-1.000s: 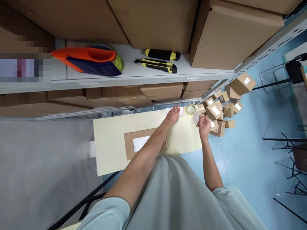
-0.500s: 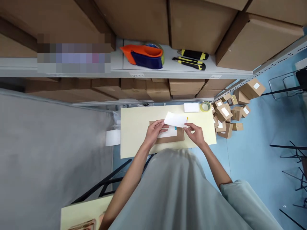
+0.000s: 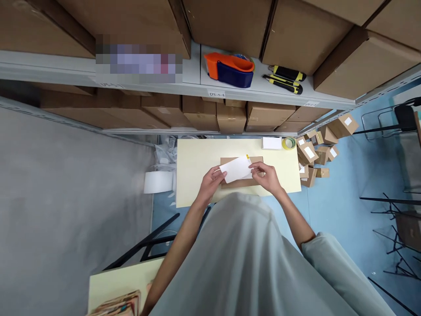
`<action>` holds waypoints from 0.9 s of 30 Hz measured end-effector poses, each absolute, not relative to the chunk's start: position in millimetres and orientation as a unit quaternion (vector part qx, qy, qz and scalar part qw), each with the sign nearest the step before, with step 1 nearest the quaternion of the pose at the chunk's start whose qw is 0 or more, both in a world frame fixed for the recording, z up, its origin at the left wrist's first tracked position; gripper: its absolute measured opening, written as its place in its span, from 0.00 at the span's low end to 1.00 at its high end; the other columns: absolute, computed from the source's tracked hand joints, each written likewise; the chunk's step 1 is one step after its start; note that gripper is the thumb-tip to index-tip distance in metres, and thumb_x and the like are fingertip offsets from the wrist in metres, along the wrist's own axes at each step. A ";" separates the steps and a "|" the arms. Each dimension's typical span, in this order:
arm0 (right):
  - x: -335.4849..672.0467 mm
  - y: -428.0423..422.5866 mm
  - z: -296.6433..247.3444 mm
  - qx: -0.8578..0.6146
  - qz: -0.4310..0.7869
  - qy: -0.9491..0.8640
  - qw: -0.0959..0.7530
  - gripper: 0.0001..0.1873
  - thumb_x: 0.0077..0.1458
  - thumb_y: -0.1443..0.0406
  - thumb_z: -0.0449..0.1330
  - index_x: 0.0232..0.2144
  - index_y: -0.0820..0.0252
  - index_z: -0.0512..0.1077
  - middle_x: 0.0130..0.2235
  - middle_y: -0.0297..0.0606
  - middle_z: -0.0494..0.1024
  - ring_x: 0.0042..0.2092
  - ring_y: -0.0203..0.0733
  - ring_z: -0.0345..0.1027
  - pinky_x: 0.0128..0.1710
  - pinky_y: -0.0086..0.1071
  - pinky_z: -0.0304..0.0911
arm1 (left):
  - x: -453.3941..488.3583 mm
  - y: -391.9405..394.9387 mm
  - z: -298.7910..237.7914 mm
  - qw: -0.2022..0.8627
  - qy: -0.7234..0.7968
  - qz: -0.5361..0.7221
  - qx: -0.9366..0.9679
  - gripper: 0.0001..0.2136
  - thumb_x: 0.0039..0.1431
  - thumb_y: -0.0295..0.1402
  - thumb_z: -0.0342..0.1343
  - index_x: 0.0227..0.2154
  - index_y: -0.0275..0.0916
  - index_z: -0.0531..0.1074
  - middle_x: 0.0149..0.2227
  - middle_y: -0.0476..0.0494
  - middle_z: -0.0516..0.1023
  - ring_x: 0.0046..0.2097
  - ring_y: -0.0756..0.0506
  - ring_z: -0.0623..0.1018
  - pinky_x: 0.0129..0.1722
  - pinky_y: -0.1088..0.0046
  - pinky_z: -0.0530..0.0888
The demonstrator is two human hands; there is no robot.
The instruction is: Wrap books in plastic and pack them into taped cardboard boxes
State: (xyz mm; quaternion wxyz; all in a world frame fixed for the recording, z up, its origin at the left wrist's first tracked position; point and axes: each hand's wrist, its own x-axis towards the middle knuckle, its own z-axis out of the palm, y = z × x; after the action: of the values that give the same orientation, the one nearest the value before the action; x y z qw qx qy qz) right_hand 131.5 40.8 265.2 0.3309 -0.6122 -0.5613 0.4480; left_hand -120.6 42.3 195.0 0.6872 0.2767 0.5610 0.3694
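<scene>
Both hands hold up a small white card point(image 3: 235, 170) with a yellow mark at its upper right corner. My left hand point(image 3: 211, 182) pinches its left end between thumb and fingers. At the other end, my right hand point(image 3: 265, 176) is closed on the right edge. Under the card, a flat brown cardboard piece point(image 3: 241, 182) lies on the pale yellow table point(image 3: 194, 162). Part of another white piece shows on the cardboard below the card; the rest is hidden.
A white stack point(image 3: 272, 143) and a tape roll point(image 3: 289, 143) sit at the table's back right. Overhead, a shelf holds boxes, an orange-and-blue tape dispenser point(image 3: 229, 70) and box cutters point(image 3: 286, 79). Small cartons point(image 3: 307, 153) are piled right. A white roll point(image 3: 158, 182) stands left.
The white card has turned so its right end points upward, and it sits lower over the cardboard. Both hands keep hold of it. The head view has shifted, moving the table rightward.
</scene>
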 end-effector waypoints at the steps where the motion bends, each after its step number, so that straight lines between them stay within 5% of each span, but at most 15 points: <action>1: 128.7 41.0 266.7 -0.611 0.454 -0.556 0.334 0.10 0.59 0.56 0.64 0.40 0.51 0.83 0.41 0.36 0.86 0.39 0.43 0.82 0.46 0.38 0.81 | -121.5 43.6 194.4 0.693 0.556 0.373 0.266 0.34 0.47 0.54 0.77 0.53 0.40 0.77 0.51 0.36 0.87 0.52 0.37 0.86 0.51 0.57 0.85; 4: 123.6 42.9 263.3 -0.613 0.481 -0.505 0.372 0.12 0.58 0.54 0.68 0.40 0.52 0.81 0.39 0.35 0.85 0.39 0.42 0.81 0.44 0.35 0.80 | -124.9 46.5 197.0 0.720 0.532 0.370 0.248 0.31 0.47 0.52 0.77 0.49 0.38 0.80 0.52 0.35 0.87 0.53 0.36 0.86 0.50 0.61 0.85; 10: 118.2 50.0 234.6 -0.624 0.572 -0.299 0.441 0.35 0.46 0.46 0.78 0.51 0.53 0.75 0.32 0.28 0.83 0.34 0.39 0.80 0.38 0.33 0.81 | -131.9 42.4 210.9 0.782 0.464 0.341 0.238 0.26 0.51 0.50 0.77 0.46 0.38 0.83 0.50 0.34 0.87 0.52 0.34 0.86 0.53 0.55 0.85; 19: 108.4 53.6 235.7 -0.626 0.560 -0.284 0.463 0.32 0.45 0.44 0.78 0.46 0.54 0.78 0.34 0.32 0.84 0.38 0.40 0.80 0.39 0.33 0.80 | -128.5 36.1 221.7 0.758 0.472 0.202 0.403 0.26 0.46 0.58 0.77 0.37 0.41 0.85 0.41 0.37 0.89 0.45 0.35 0.86 0.51 0.55 0.84; 23: 109.2 50.8 245.1 -0.594 0.576 -0.348 0.440 0.32 0.45 0.44 0.78 0.44 0.55 0.78 0.31 0.30 0.81 0.34 0.38 0.76 0.36 0.33 0.78 | -122.0 45.9 235.7 0.705 0.501 0.280 0.417 0.29 0.47 0.60 0.75 0.42 0.40 0.84 0.44 0.39 0.88 0.47 0.37 0.85 0.50 0.60 0.83; 27: 110.5 47.5 251.0 -0.575 0.590 -0.348 0.448 0.32 0.45 0.43 0.79 0.45 0.54 0.78 0.31 0.30 0.80 0.34 0.38 0.75 0.37 0.33 0.77 | -114.6 56.3 253.7 0.651 0.536 0.350 0.408 0.27 0.53 0.60 0.72 0.38 0.39 0.81 0.36 0.43 0.84 0.34 0.45 0.80 0.38 0.67 0.81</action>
State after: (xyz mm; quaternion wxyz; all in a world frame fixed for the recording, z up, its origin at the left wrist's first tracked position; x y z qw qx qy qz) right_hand 110.5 47.5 251.0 0.4478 -0.5749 -0.3481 0.5898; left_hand -114.6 56.3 253.7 0.6510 0.4078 0.5364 0.3497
